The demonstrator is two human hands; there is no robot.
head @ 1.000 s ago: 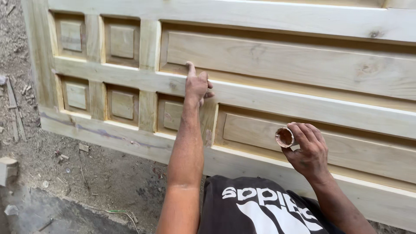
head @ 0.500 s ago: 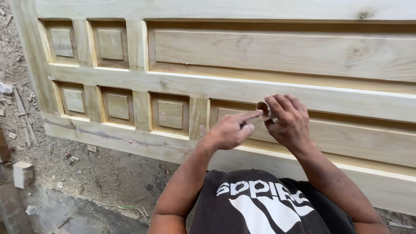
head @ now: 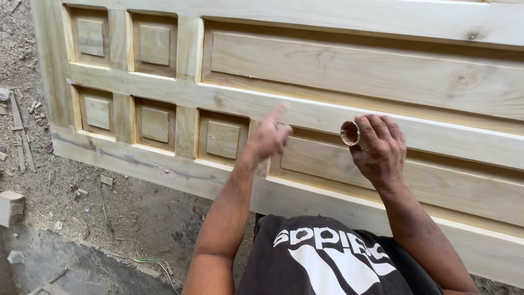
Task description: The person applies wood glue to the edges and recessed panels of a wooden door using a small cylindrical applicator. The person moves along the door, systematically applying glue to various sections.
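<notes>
Since half a second ago your two hands have parted: your left hand (head: 270,134), which was up against the small round container, now sits off to its left with the forefinger stretched up toward the door's middle rail. Far left, wood scraps (head: 16,131) and an offcut block (head: 11,205) lie on the dusty ground (head: 125,218), well apart from the work. Next comes the pale panelled wooden door (head: 305,106), standing on its long edge, so the square raised panels and the long ones face you at reach. Your left hand hovers just in front of the upright between a square panel and a long one, its fingers loosely spread and holding nothing, though you cannot tell whether the fingertip carries anything. Your right hand (head: 379,150) has its fingers wrapped round the small round container (head: 349,133), open mouth turned toward the left hand, probably for easy dipping. What it holds is too small to make out, and the door's right end is cut off.
</notes>
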